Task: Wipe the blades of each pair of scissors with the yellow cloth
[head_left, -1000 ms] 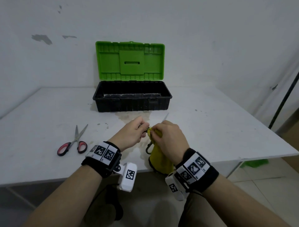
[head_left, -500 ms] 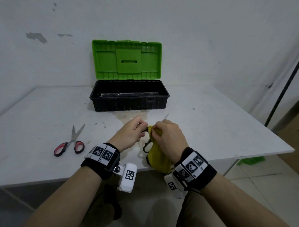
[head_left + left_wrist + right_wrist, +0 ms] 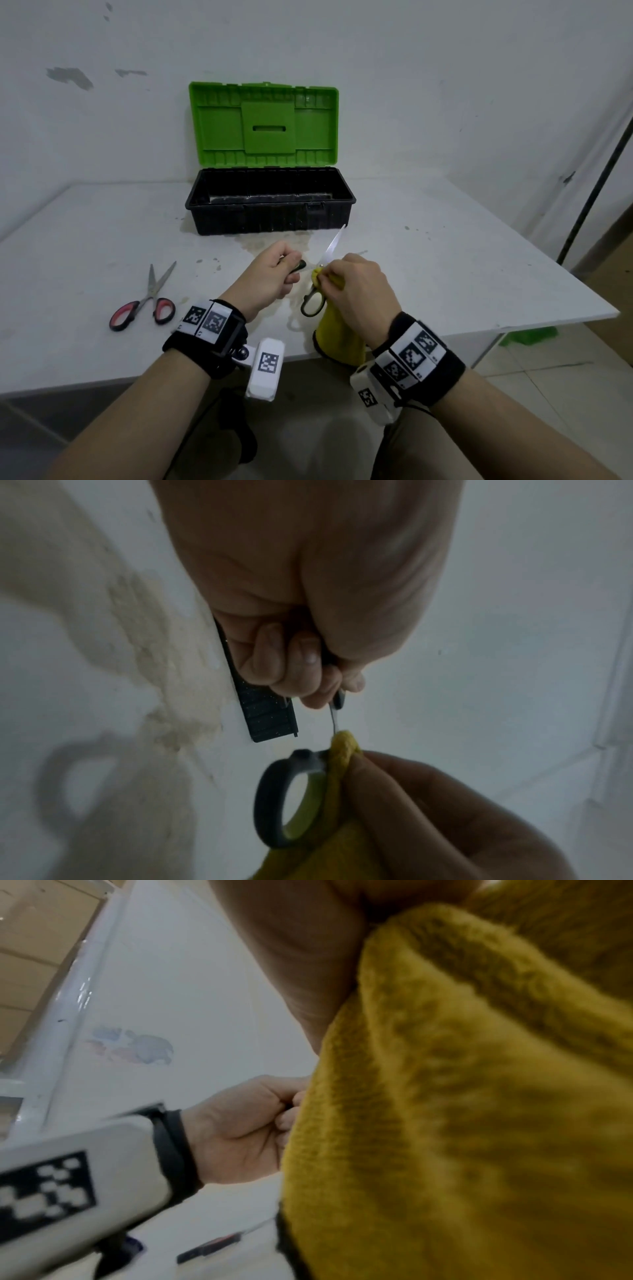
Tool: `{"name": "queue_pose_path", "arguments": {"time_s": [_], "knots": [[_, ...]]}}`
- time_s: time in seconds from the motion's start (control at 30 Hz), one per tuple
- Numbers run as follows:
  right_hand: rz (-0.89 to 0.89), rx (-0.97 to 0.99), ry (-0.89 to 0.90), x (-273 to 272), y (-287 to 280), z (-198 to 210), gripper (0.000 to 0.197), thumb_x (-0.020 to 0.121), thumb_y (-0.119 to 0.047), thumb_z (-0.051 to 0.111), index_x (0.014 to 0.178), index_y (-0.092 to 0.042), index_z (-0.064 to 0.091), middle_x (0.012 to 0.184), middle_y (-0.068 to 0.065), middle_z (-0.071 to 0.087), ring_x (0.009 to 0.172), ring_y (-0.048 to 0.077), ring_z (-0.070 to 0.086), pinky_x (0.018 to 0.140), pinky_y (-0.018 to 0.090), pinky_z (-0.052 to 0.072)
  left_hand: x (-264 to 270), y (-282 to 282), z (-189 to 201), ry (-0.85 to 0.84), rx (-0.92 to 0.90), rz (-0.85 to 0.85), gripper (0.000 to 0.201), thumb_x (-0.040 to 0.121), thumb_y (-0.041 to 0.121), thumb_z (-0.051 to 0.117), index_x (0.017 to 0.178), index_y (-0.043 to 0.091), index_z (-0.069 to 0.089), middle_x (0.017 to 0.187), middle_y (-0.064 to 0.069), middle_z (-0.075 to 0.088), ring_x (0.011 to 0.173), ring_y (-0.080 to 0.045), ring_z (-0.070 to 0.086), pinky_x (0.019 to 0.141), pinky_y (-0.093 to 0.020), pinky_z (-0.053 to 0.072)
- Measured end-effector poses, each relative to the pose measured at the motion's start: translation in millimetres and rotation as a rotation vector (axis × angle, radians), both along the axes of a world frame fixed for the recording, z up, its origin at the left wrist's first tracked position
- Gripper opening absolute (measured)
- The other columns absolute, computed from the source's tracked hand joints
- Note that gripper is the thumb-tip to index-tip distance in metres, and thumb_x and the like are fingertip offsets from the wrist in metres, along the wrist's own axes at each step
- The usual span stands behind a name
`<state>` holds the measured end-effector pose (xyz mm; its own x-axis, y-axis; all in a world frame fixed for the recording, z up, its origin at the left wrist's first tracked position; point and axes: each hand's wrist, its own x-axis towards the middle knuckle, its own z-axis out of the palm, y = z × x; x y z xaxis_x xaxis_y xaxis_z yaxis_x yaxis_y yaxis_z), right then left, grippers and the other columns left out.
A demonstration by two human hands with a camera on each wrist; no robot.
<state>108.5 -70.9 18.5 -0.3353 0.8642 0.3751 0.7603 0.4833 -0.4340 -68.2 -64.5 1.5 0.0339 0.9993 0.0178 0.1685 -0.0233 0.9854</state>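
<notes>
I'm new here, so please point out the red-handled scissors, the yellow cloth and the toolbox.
Red-handled steel scissors (image 3: 150, 297): head view, pivot.
Yellow fuzzy cloth (image 3: 337, 334): head view, hanging part.
Green-lidded black plastic toolbox (image 3: 267, 214): head view, front wall.

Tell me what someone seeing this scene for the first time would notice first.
The bright green lid of the open black plastic toolbox at the back of the white table stands out most. In front of it the left hand grips one handle of the dark-handled scissors, blade pointing up, while the right hand pinches the yellow cloth at the pivot. Red-handled scissors lie to the left.
</notes>
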Motion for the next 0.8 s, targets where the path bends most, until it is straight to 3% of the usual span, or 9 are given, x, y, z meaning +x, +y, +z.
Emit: {"name": "queue_pose_path", "arguments": {"time_s": [0.63, 0.8], "knots": [[-0.024, 0.028, 0.056, 5.4, 10.8, 9.9, 0.018, 0.090, -0.034, 0.060, 0.086, -0.020, 0.071, 0.083, -0.003, 0.061, 0.076, 0.012, 0.055, 0.068, 0.026, 0.048, 6.0, 0.6, -3.3, -0.058, 0.043, -0.005, 0.020, 0.107, 0.023, 0.039, 0.090, 0.013, 0.044, 0.065, 0.001, 0.044, 0.048, -0.009, 0.030, 0.046, -0.018, 0.028], [-0.017, 0.008, 0.139, 14.2, 9.5, 9.5, 0.014, 0.087, -0.033, 0.064, 0.083, -0.022, 0.071, 0.081, -0.007, 0.064, 0.075, 0.008, 0.056, 0.065, 0.017, 0.042, 2.1, -2.4, -6.9, -0.108, 0.002, 0.018, 0.018, 0.107, 0.021, 0.041, 0.092, 0.014, 0.049, 0.069, -0.001, 0.058, 0.054, -0.010, 0.045, 0.050, -0.019, 0.034]]}}
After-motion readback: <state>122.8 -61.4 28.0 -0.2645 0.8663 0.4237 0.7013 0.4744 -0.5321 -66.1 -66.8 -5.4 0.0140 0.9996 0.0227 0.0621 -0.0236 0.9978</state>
